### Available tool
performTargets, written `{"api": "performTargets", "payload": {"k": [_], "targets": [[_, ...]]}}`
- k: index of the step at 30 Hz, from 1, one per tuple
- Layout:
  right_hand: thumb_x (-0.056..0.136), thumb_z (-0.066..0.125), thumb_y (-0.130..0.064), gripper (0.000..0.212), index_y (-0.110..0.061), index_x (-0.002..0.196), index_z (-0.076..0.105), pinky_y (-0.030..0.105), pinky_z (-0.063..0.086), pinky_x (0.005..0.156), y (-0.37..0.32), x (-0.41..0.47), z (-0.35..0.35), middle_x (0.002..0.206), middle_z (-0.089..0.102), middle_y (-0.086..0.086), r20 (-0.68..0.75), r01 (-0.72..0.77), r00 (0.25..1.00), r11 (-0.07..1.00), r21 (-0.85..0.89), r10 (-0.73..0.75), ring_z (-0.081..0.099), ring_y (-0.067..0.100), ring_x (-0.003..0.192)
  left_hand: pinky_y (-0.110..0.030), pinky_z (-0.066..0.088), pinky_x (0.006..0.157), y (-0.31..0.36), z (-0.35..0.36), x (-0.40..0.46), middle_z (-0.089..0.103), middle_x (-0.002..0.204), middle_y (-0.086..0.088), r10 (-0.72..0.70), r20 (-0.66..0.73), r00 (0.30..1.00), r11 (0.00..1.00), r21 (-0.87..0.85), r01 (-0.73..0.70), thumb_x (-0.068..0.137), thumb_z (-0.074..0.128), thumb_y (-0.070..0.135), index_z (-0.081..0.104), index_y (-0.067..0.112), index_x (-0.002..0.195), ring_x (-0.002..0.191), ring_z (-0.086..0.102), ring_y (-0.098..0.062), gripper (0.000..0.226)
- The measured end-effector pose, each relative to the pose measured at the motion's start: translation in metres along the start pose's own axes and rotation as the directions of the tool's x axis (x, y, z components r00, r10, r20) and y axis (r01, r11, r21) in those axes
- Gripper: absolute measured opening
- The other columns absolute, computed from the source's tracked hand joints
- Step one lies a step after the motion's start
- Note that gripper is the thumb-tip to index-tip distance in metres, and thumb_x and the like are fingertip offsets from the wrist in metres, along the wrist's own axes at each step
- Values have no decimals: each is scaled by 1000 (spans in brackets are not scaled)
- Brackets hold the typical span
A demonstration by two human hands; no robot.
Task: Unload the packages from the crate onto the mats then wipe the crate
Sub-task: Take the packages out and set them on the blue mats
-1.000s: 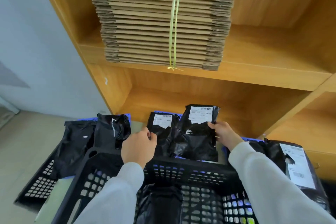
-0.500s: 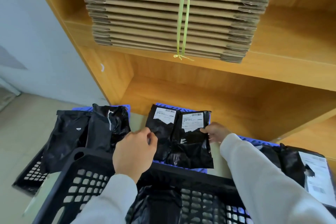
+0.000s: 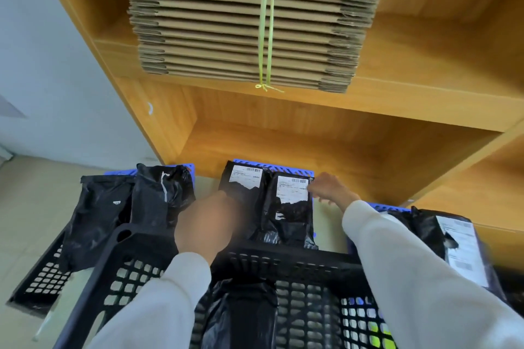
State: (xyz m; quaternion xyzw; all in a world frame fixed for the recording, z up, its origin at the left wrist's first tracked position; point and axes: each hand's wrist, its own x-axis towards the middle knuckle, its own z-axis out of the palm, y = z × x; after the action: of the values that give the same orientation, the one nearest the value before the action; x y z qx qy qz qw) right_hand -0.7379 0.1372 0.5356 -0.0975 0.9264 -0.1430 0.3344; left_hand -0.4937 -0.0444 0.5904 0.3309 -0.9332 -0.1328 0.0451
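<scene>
The black lattice crate (image 3: 283, 261) stands right in front of me, with a black package (image 3: 241, 314) lying inside it. Beyond its far rim, two black labelled packages lie side by side on a blue mat (image 3: 286, 169): the left package (image 3: 243, 184) and the right package (image 3: 289, 207). My right hand (image 3: 330, 190) is at the right package's upper right corner; its thumb touches the label and its fingers show beside the package. My left hand (image 3: 207, 224) hovers over the crate's far rim, blurred by motion, so its fingers cannot be read.
Two black packages (image 3: 93, 215) (image 3: 161, 195) lie on a blue mat (image 3: 119, 172) at the left, over a black lattice panel (image 3: 42, 283). A labelled package (image 3: 453, 241) lies on a blue mat (image 3: 388, 208) at the right. Tied flat cardboard (image 3: 241, 22) fills the wooden shelf (image 3: 425, 105) above.
My right hand lowered the labelled package from upright to flat on the middle mat next to the other one. My left hand is pulling back toward the crate.
</scene>
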Motion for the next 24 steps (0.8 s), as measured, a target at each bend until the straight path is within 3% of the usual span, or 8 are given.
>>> {"api": "performTargets", "payload": {"k": [2, 4, 6, 9, 12, 14, 19, 24], "targets": [[85, 50, -17, 28, -2, 93, 72, 33, 56, 65, -1, -23, -10, 93, 76, 13, -40, 69, 997, 994, 89, -66, 76, 29, 84, -26, 47, 51, 0, -2, 0, 60, 60, 4, -5, 15, 1000, 1000, -30, 6, 100, 42, 42, 54, 23, 77, 53, 57, -15, 32], [92, 52, -16, 24, -9, 99, 74, 31, 57, 65, -2, -50, -12, 92, 77, 8, -129, 156, 983, 956, 248, -127, 73, 20, 75, -26, 47, 54, 0, -5, 1, 65, 68, 8, -12, 48, 999, 997, -70, 16, 100, 42, 45, 57, 25, 83, 59, 60, -15, 31], [94, 58, -15, 18, -12, 102, 73, 25, 55, 58, -2, -81, -13, 89, 77, 6, -220, 248, 961, 878, 410, -169, 68, 16, 68, -25, 42, 54, 0, -9, 0, 66, 74, 14, 12, 50, 999, 990, -139, -5, 99, 47, 49, 59, 30, 86, 64, 61, -10, 26], [98, 59, -12, 16, -12, 107, 72, 30, 57, 67, -3, -129, -9, 90, 77, 7, -303, 351, 929, 767, 536, -214, 69, 13, 69, -24, 41, 53, -8, -14, -6, 67, 77, 19, 108, -8, 994, 957, -269, -106, 97, 59, 43, 62, 33, 90, 69, 64, -5, 13], [100, 56, -11, 17, -15, 107, 71, 28, 58, 68, -4, -177, 0, 89, 77, 3, -371, 410, 901, 716, 565, -223, 70, 13, 72, -31, 57, 68, -18, -25, -15, 69, 81, 17, 219, -58, 974, 872, -437, -222, 95, 68, 28, 66, 28, 90, 77, 67, -4, 6], [101, 55, -10, 17, -14, 107, 71, 26, 58, 66, -3, -202, 9, 90, 78, 5, -390, 423, 894, 702, 573, -220, 71, 13, 73, -31, 59, 74, -24, -33, -24, 68, 83, 16, 267, -108, 958, 824, -490, -285, 95, 69, 26, 68, 26, 90, 79, 65, -2, 5], [104, 54, -13, 18, -14, 108, 71, 31, 59, 71, 3, -254, 47, 91, 78, 5, -401, 427, 893, 672, 605, -206, 72, 14, 75, -31, 57, 72, -41, -47, -71, 66, 80, 10, 292, -151, 944, 721, -614, -321, 96, 67, 28, 66, 28, 89, 78, 64, -10, 8], [104, 54, -11, 19, -13, 109, 71, 31, 58, 72, 15, -283, 98, 92, 77, 6, -330, 367, 925, 678, 637, -190, 71, 17, 78, -31, 56, 67, -68, -36, -114, 64, 72, 10, 300, -127, 945, 734, -603, -314, 96, 66, 24, 64, 27, 86, 70, 62, -8, 10]]}}
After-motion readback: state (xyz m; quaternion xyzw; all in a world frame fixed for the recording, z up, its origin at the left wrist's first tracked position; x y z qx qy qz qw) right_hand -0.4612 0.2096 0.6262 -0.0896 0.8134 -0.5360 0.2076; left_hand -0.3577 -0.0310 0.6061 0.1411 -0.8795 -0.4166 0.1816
